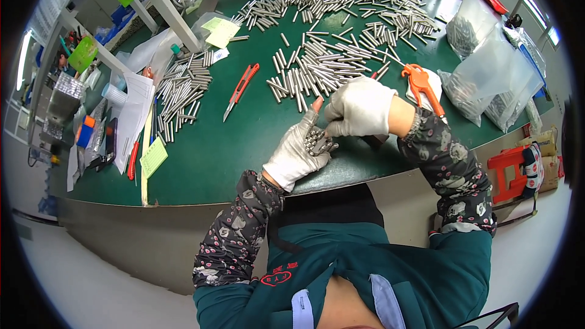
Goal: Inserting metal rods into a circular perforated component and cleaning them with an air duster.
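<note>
Forearms in patterned sleeve covers enter from the lower edge, both hands in white gloves at the near rim of the green table (pixel 213 152). Left hand (pixel 298 149): palm up, fingers cupped around a bundle of short metal rods (pixel 317 141) lying side by side in the palm, thumb raised. Right hand (pixel 361 108): curled over the bundle from above, fingertips pressed together against the rod ends; whether they pinch a single rod cannot be told.

Beyond the hands, a loose heap of rods (pixel 317 70) lies on the table. Left of it rests an orange utility knife (pixel 241 90); right of it, an orange-handled tool (pixel 420 82) on a white cloth. Farther left, a second rod pile (pixel 183 88) sits beside papers. At the far side, more rods (pixel 341 6) spread widely. Clear plastic bags (pixel 487 73) stand at the right edge.
</note>
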Demonstrator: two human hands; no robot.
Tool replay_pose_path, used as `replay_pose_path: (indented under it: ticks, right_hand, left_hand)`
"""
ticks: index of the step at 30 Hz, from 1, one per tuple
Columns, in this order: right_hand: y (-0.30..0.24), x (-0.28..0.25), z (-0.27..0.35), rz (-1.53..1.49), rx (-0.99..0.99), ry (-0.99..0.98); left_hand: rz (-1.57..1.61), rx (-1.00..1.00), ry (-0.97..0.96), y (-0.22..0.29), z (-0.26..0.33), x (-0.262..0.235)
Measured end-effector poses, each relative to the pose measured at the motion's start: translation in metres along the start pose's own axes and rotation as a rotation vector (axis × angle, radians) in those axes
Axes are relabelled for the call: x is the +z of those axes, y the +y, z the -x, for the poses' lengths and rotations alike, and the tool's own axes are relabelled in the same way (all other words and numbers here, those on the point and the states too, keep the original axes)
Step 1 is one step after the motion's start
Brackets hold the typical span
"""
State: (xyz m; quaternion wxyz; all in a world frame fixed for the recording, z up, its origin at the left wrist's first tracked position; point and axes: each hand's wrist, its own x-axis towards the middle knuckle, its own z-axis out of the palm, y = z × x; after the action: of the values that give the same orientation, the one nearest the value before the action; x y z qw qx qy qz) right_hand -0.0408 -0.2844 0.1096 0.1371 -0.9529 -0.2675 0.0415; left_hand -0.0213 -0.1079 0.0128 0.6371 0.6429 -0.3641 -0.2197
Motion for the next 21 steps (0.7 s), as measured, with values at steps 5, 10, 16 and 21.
replay_pose_path:
  ticks: [5, 10, 16, 21]
  right_hand:
    - [0.01, -0.002, -0.004, 0.036, -0.104, 0.081]
    - [0.016, 0.003, -0.007, -0.003, -0.092, 0.094]
    - [0.033, -0.005, -0.003, 0.082, -0.115, 0.135]
    - [0.016, 0.006, -0.009, -0.033, -0.247, 0.165]
  left_hand:
    - [-0.038, 0.042, 0.022, -0.001, -0.002, 0.003]
    - [-0.09, 0.056, 0.038, 0.005, -0.002, 0.003]
    - [0.035, -0.086, -0.018, 0.011, 0.003, 0.003]
    - [0.037, 0.013, -0.002, -0.002, 0.002, -0.001]
